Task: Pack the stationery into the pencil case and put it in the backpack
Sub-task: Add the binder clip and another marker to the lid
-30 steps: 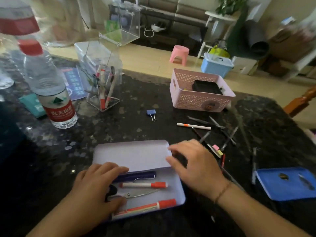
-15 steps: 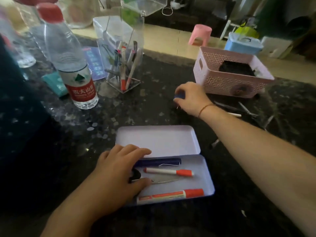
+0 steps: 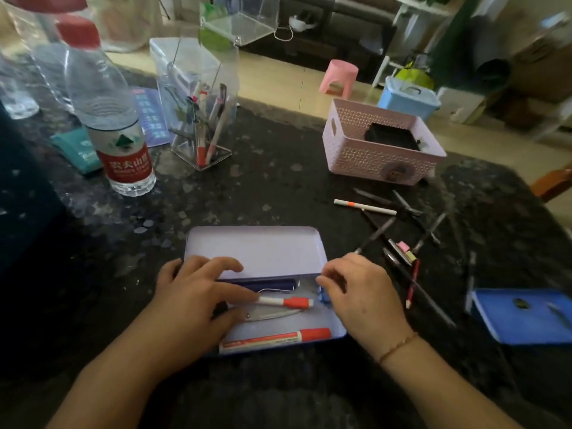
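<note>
right hand (image 3: 362,300), binder clip (image 3: 325,296) mostly hidden

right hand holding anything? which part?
Right hand pinches a small blue binder clip by its top, over the pencil case. Exact grip hidden.

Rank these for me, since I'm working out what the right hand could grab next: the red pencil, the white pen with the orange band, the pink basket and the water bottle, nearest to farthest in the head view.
1. Red pencil, just right of the right hand.
2. White pen, beyond it on the table.
3. Pink basket, farther back right.
4. Water bottle, far left.
</note>
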The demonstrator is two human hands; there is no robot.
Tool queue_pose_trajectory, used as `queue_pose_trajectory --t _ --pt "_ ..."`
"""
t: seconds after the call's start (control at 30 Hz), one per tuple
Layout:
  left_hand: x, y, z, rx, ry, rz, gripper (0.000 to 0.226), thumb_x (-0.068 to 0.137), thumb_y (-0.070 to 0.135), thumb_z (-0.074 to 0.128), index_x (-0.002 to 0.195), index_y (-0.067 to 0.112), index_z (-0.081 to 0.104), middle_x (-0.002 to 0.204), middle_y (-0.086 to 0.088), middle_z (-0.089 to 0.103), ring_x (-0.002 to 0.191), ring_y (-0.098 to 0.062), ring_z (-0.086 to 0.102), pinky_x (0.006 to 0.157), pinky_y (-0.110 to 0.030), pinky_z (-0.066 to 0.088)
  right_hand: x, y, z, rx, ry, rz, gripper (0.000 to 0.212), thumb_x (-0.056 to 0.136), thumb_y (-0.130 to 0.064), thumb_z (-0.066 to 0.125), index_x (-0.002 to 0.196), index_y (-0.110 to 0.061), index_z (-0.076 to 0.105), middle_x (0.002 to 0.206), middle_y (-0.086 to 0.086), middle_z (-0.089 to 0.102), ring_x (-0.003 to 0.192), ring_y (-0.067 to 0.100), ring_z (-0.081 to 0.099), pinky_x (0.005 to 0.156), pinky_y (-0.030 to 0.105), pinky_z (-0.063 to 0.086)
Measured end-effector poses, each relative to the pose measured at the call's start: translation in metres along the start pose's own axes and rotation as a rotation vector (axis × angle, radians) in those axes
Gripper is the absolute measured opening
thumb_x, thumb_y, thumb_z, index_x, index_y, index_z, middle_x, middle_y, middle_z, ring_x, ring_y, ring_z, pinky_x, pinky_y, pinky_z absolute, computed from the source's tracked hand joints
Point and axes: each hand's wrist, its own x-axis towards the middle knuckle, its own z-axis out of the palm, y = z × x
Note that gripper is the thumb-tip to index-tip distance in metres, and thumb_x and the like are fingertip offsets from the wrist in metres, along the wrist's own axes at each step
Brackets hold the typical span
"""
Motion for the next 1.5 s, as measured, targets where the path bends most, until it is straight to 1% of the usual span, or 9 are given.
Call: queue_pose_trajectory --t 0.3,0.43,0.67,0.9,1.03,1.13,1.2,1.33,1.5 --pt "0.005 -0.003 0.002 0.037 0.162 -0.04 0.008 0.068 0.049 0.068 0.074 0.045 0.065 0.088 0.028 0.059 0.087 -0.003 0.052 0.089 -0.038 0.033 -0.009 -0.005 0.005 -0.091 -0.086 -0.089 0.016 0.084 -0.042 0.066 0.095 -0.031 0.064 0.098 -0.015 0.047 0.088 0.003 0.047 0.067 0.012 0.042" --pt "0.006 -0.001 0.002 0.055 0.146 -0.058 0.022 0.065 0.04 0.079 0.068 0.043 0.058 0.083 0.026 0.058 0.081 -0.002 0.052 0.085 -0.035 0.034 -0.006 -0.006 0.002 -0.05 -0.067 -0.002 0.016 0.086 -0.038 0.065 0.096 -0.028 0.057 0.102 -0.012 0.044 0.089 0.006 0.051 0.073 0.019 0.05" --pt "0.008 0.0 0.003 0.082 0.175 -0.064 0.022 0.06 0.047 0.074 0.065 0.043 0.053 0.077 0.026 0.057 0.073 -0.008 0.055 0.074 -0.042 0.044 -0.004 -0.009 -0.002 0.099 -0.139 0.066 0.019 0.085 -0.036 0.066 0.091 -0.028 0.05 0.103 -0.013 0.041 0.087 0.006 0.052 0.073 0.014 0.042" --pt "0.01 0.001 0.004 0.088 0.198 -0.032 0.018 0.061 0.058 0.051 0.063 0.041 0.053 0.076 0.026 0.057 0.071 -0.009 0.055 0.07 -0.046 0.049 -0.008 0.001 -0.004 0.109 -0.188 0.064 0.018 0.09 -0.032 0.062 0.106 -0.023 0.065 0.112 -0.013 0.05 0.098 0.005 0.053 0.083 0.014 0.044" --pt "0.01 0.006 0.002 0.085 0.184 -0.051 0.016 0.06 0.056 0.056 0.063 0.041 0.051 0.076 0.026 0.057 0.071 -0.008 0.054 0.071 -0.046 0.048 -0.005 0.003 -0.002 0.029 -0.119 -0.028 0.015 0.091 -0.037 0.059 0.098 -0.026 0.066 0.104 -0.011 0.056 0.088 0.009 0.058 0.079 0.027 0.053" --pt "0.01 0.007 0.001 0.068 0.174 -0.06 0.02 0.058 0.049 0.065 0.065 0.041 0.049 0.077 0.026 0.058 0.072 -0.006 0.053 0.072 -0.047 0.048 0.004 0.024 -0.018 0.042 0.134 -0.043 0.016 0.082 -0.041 0.064 0.083 -0.026 0.067 0.087 -0.01 0.063 0.077 0.011 0.061 0.069 0.029 0.051" --pt "0.01 0.005 0.001 0.055 0.161 -0.051 0.021 0.057 0.051 0.066 0.067 0.042 0.049 0.079 0.027 0.057 0.073 -0.005 0.054 0.074 -0.047 0.049 0.022 0.055 -0.034 -0.01 0.278 0.078 0.014 0.082 -0.039 0.066 0.082 -0.025 0.07 0.085 -0.005 0.068 0.079 0.018 0.063 0.071 0.032 0.052" --pt "0.009 -0.003 -0.003 0.022 0.09 -0.034 0.026 0.056 0.063 0.064 0.075 0.049 0.051 0.084 0.029 0.058 0.08 -0.002 0.056 0.076 -0.045 0.05 0.066 0.112 -0.049 -0.305 0.014 0.387 0.017 0.083 -0.042 0.065 0.088 -0.028 0.073 0.096 -0.002 0.07 0.091 0.023 0.064 0.079 0.037 0.054" --pt "0.008 -0.007 -0.01 -0.036 -0.024 -0.005 0.031 0.057 0.067 0.059 0.085 0.055 0.054 0.102 0.036 0.053 0.093 0.002 0.055 0.087 -0.042 0.048 0.08 0.117 -0.051 -0.396 -0.08 0.31 0.023 0.086 -0.052 0.057 0.09 -0.034 0.072 0.098 -0.009 0.062 0.097 0.02 0.061 0.076 0.033 0.05"
